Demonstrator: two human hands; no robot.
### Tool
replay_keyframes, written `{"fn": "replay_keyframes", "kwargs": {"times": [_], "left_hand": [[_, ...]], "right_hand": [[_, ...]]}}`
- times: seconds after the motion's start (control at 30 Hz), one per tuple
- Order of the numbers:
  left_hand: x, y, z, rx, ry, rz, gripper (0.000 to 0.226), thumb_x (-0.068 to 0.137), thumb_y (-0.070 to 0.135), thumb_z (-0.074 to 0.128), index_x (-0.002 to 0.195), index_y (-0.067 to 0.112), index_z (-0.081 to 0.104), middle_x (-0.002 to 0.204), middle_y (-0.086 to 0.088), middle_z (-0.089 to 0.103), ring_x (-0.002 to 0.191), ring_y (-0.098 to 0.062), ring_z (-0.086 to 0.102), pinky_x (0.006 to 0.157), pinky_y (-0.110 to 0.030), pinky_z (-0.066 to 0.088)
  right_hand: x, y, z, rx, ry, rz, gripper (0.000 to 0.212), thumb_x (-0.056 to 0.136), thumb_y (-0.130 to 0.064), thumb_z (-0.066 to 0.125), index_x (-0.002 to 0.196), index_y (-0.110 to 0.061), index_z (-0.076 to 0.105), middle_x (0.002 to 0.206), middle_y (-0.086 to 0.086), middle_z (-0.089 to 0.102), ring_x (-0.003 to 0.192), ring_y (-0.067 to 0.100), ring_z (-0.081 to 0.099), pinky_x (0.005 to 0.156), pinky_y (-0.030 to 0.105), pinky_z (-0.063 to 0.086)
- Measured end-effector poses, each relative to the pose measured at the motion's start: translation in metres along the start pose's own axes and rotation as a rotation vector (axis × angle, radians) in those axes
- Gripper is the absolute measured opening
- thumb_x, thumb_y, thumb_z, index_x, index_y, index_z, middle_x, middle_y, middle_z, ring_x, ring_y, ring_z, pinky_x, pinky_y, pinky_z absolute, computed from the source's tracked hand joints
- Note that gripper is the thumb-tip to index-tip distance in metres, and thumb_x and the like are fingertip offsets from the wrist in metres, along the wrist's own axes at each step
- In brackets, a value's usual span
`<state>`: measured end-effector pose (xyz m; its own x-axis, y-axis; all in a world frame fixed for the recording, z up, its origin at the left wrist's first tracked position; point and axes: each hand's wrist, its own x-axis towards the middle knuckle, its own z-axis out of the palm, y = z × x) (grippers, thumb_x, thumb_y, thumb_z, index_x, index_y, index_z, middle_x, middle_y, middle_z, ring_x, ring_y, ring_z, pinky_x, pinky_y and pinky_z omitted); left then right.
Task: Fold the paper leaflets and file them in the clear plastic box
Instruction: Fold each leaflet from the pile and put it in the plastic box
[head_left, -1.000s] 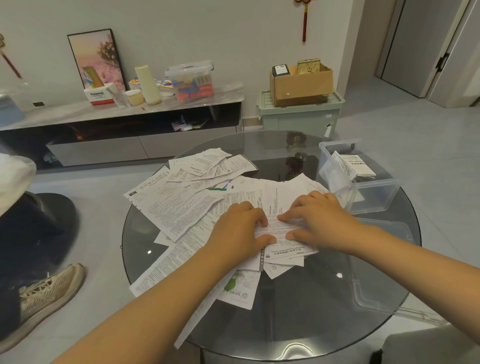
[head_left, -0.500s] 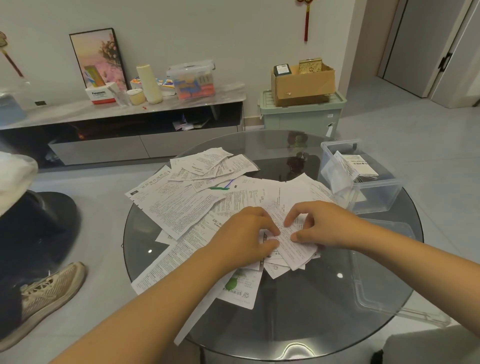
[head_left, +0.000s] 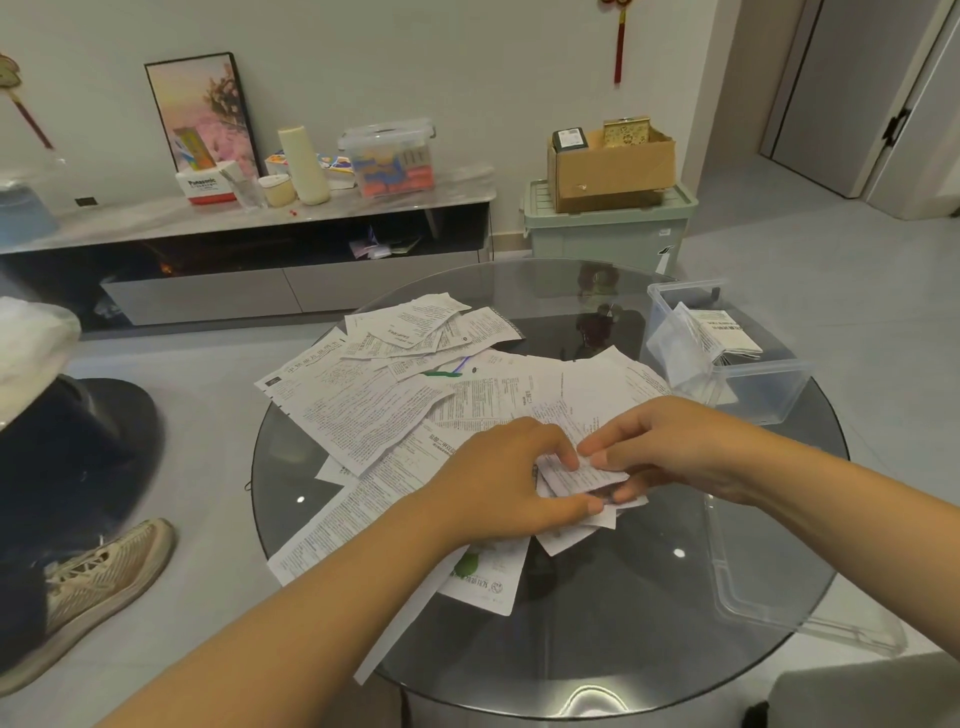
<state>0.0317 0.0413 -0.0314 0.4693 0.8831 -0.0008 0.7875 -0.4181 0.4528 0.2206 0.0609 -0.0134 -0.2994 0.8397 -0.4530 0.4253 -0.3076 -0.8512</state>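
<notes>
Both hands pinch one leaflet (head_left: 582, 475) at tabletop (head_left: 597, 623) centre: left hand (head_left: 511, 483), right hand (head_left: 670, 447). Likely thin, limp, tear-prone; best held at edges. Clear plastic box (head_left: 763, 387) at 2 o'clock.

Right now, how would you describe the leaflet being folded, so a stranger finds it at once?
Start at the round glass table and its spread of white printed leaflets. At the near edge of that pile, the left hand and right hand meet. The folded leaflet is the small one pinched between them, while the others lie flat.
</notes>
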Motion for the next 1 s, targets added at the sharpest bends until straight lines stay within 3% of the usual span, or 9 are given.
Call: {"fn": "replay_keyframes", "kwargs": {"times": [0.13,0.23,0.33,0.43,0.53,0.63,0.7,0.87,1.0], "left_hand": [[-0.001,-0.005,-0.002,-0.055,-0.011,-0.012,0.027,0.082,0.053,0.062,0.097,0.031,0.066,0.102,0.014,0.061,0.093,-0.004,0.054,0.084,-0.025,0.044],[0.000,-0.006,-0.004,-0.092,-0.002,-0.048,0.037,0.084,0.057,0.052,0.094,0.025,0.068,0.097,0.009,0.064,0.088,-0.007,0.057,0.080,-0.029,0.047],[0.002,-0.004,-0.005,-0.081,0.025,-0.084,0.040,0.088,0.051,0.043,0.085,0.018,0.065,0.083,0.002,0.063,0.078,-0.014,0.057,0.071,-0.034,0.046],[0.004,-0.003,-0.003,-0.119,0.079,-0.121,0.030,0.096,0.040,0.046,0.074,0.021,0.054,0.069,0.006,0.055,0.064,-0.012,0.050,0.059,-0.028,0.039],[0.008,-0.004,0.000,-0.167,0.138,-0.154,0.014,0.093,0.037,0.053,0.095,0.024,0.054,0.091,0.011,0.061,0.078,-0.007,0.055,0.069,-0.023,0.044],[0.013,-0.008,0.006,-0.210,0.181,-0.202,0.034,0.088,0.029,0.063,0.118,0.023,0.048,0.099,0.012,0.057,0.086,-0.005,0.054,0.072,-0.020,0.044],[0.015,-0.010,0.009,-0.224,0.213,-0.208,0.047,0.086,0.025,0.066,0.126,0.024,0.043,0.102,0.010,0.053,0.087,-0.005,0.053,0.072,-0.017,0.042],[0.021,-0.015,0.015,-0.230,0.254,-0.271,0.084,0.082,0.020,0.072,0.146,0.028,0.019,0.137,0.001,0.028,0.087,-0.002,0.047,0.081,-0.014,0.041],[0.023,-0.015,0.016,-0.161,0.257,-0.266,0.088,0.081,0.019,0.073,0.147,0.030,0.016,0.144,0.002,0.016,0.118,-0.011,0.040,0.094,-0.018,0.038]], "right_hand": [[-0.008,-0.003,-0.007,-0.262,-0.077,-0.084,0.019,0.085,-0.030,0.065,0.096,-0.018,0.075,0.092,0.001,0.073,0.080,0.014,0.067,0.066,0.019,0.053],[-0.013,-0.008,-0.010,-0.376,-0.111,-0.143,0.049,0.070,-0.060,0.055,0.094,-0.022,0.074,0.104,-0.002,0.065,0.087,0.010,0.059,0.068,0.016,0.044],[-0.009,-0.006,-0.009,-0.531,-0.052,-0.240,0.028,0.070,-0.054,0.064,0.084,-0.031,0.071,0.105,-0.011,0.059,0.087,-0.001,0.056,0.073,0.012,0.043],[0.005,0.001,-0.002,-0.588,0.132,-0.279,0.012,0.082,-0.034,0.069,0.075,-0.024,0.066,0.078,-0.006,0.064,0.072,0.010,0.057,0.063,0.020,0.044],[0.018,0.006,0.006,-0.528,0.266,-0.300,0.020,0.087,-0.029,0.064,0.069,-0.024,0.056,0.064,-0.005,0.057,0.061,0.011,0.050,0.058,0.023,0.039],[0.027,0.009,0.011,-0.473,0.339,-0.293,0.007,0.087,-0.030,0.063,0.088,-0.027,0.057,0.078,-0.004,0.065,0.069,0.010,0.057,0.060,0.022,0.042],[0.031,0.012,0.014,-0.459,0.350,-0.278,0.020,0.086,-0.028,0.065,0.103,-0.026,0.055,0.082,-0.006,0.065,0.074,0.008,0.058,0.060,0.020,0.041],[0.033,0.016,0.024,-0.540,0.423,-0.286,0.047,0.081,-0.028,0.071,0.119,-0.026,0.044,0.087,-0.009,0.059,0.075,0.006,0.053,0.061,0.020,0.039],[0.032,0.016,0.028,-0.759,0.496,-0.412,0.047,0.082,-0.031,0.068,0.123,-0.033,0.044,0.118,-0.006,0.044,0.102,0.011,0.045,0.077,0.026,0.041]]}}
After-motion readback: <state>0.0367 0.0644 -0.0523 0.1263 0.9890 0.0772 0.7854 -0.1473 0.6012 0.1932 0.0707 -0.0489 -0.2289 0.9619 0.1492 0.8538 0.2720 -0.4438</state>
